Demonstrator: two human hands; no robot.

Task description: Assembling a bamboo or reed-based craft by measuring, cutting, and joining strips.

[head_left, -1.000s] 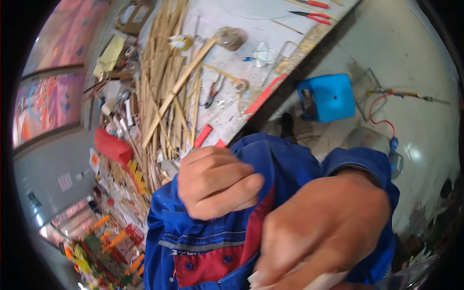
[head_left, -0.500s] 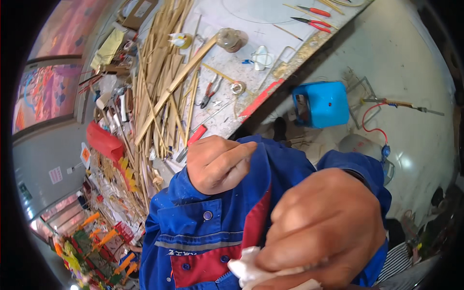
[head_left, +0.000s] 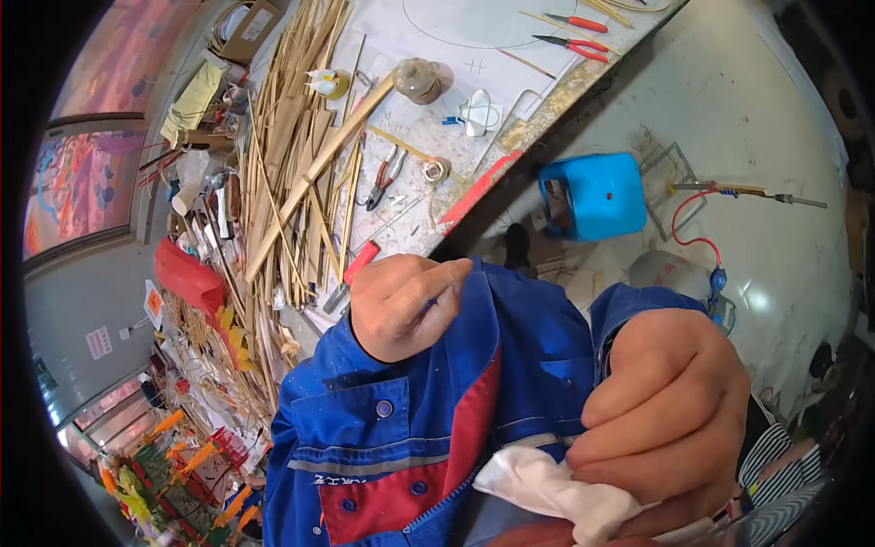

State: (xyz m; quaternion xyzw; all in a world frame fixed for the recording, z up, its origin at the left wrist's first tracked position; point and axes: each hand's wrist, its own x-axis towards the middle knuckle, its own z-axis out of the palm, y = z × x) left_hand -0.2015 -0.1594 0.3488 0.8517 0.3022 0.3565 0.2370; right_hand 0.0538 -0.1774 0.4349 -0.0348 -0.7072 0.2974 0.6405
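Note:
My left hand (head_left: 401, 305) is held in front of my blue jacket, fingers curled and index fingertip pressed to the thumb. Whatever may lie in that pinch is too small or hidden to make out. Close to the camera on the right, my right hand (head_left: 670, 415) is closed around a crumpled white tissue (head_left: 547, 483). One end of the tissue pokes out to the left of the fingers; the rest is partly hidden beneath them. Just beyond my left hand, a red-handled tool (head_left: 362, 262) lies on the worktable (head_left: 392, 239).
Bamboo strips (head_left: 310, 173) cover the table's left side. Near them lie pliers (head_left: 385, 179), a tape roll (head_left: 436, 170), a glass jar (head_left: 417, 82) and a glue bottle (head_left: 328, 84). Red-handled pliers (head_left: 572, 44) rest at the far edge. A blue stool (head_left: 597, 196) and a torch with red hose (head_left: 729, 190) are on the floor.
My right hand has moved right and slightly away from my chest, carrying the tissue, so more of the tissue shows. My left hand stays almost in place, its fingers still pinched.

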